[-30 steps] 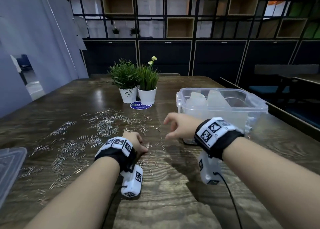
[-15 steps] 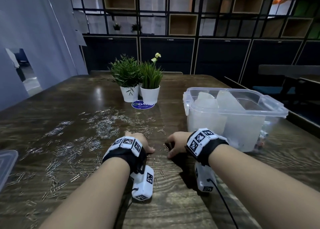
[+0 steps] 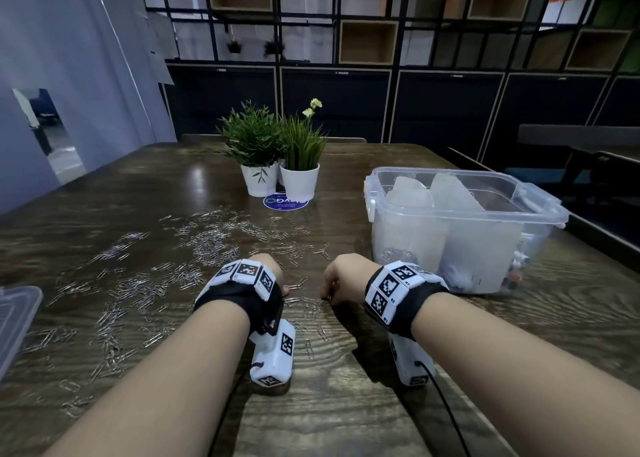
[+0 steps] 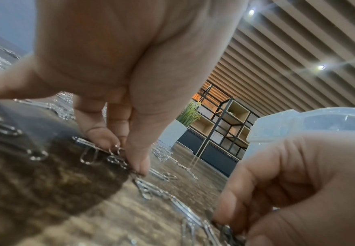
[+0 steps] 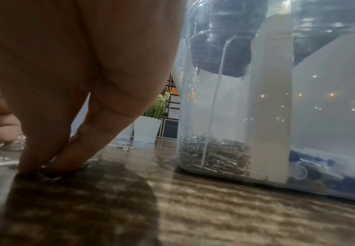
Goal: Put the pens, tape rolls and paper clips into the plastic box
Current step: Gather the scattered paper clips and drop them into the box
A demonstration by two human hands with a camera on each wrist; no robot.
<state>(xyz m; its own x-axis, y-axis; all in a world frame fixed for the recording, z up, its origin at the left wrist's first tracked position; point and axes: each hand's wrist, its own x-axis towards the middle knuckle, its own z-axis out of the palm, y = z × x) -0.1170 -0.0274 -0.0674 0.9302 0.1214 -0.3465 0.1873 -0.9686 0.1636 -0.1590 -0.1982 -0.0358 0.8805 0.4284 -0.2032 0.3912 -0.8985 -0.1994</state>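
On the wooden table (image 3: 346,404), both hands sit low, near each other, amid loose paper clips (image 3: 207,245). Left hand (image 3: 266,266): fingers curled down, thumb and fingertips (image 4: 100,133) pinching a few clips against the wood. Right hand (image 3: 341,276): fingers bunched, tips (image 5: 66,156) pressed together on clips at the surface. Most clips lie scattered left of the hands and beyond them. Plastic box (image 3: 540,200) stands open, just right of the right hand; a pile of clips (image 5: 214,151) fills one bottom compartment, blue items show in the next. Two potted plants (image 3: 273,145) stand behind the scatter; a clear lid (image 3: 14,318) lies at the left edge.
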